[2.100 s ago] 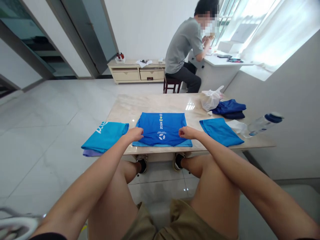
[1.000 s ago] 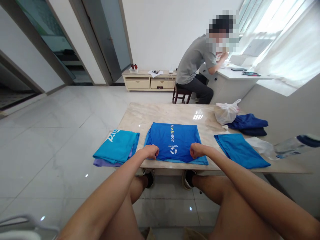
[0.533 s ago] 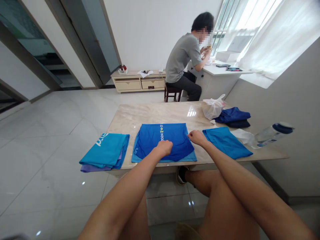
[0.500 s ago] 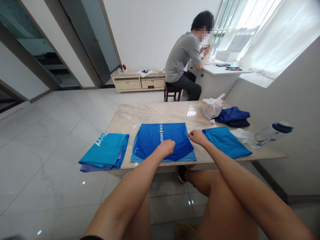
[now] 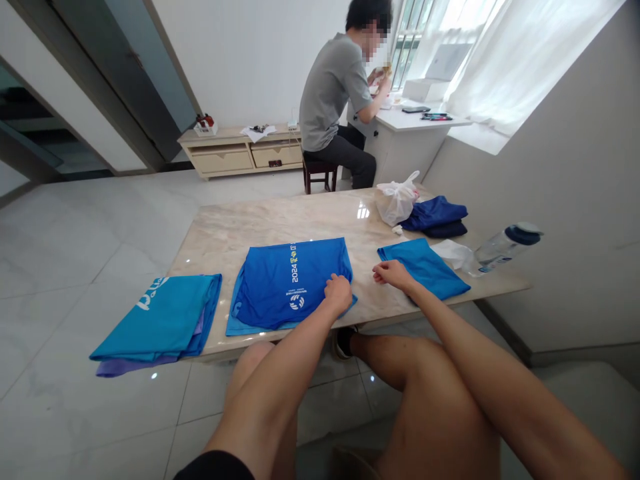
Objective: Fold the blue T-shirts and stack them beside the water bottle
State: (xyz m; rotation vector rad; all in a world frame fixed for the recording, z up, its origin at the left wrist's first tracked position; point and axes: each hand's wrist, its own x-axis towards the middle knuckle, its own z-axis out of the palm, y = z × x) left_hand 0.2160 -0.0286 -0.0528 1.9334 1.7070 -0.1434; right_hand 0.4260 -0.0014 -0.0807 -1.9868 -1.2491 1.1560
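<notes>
A folded blue shirt (image 5: 285, 280) with white print lies flat near the front of the marble table (image 5: 260, 227). My left hand (image 5: 339, 293) is closed on the shirt's near right corner. My right hand (image 5: 393, 273) is curled loosely just right of the shirt, resting on the tabletop beside a folded light-blue garment (image 5: 425, 267); what it holds, if anything, I cannot make out.
A stack of folded turquoise and purple cloth (image 5: 160, 323) overhangs the table's left front corner. A white plastic bag (image 5: 397, 200), dark-blue folded clothes (image 5: 437, 217) and a lying water bottle (image 5: 505, 247) sit at the right. Another person (image 5: 333, 100) sits at a desk behind.
My left hand crossed from the shirt's left near corner to its right near corner. My right hand came off the shirt's right edge onto the table beside it. The view has shifted right.
</notes>
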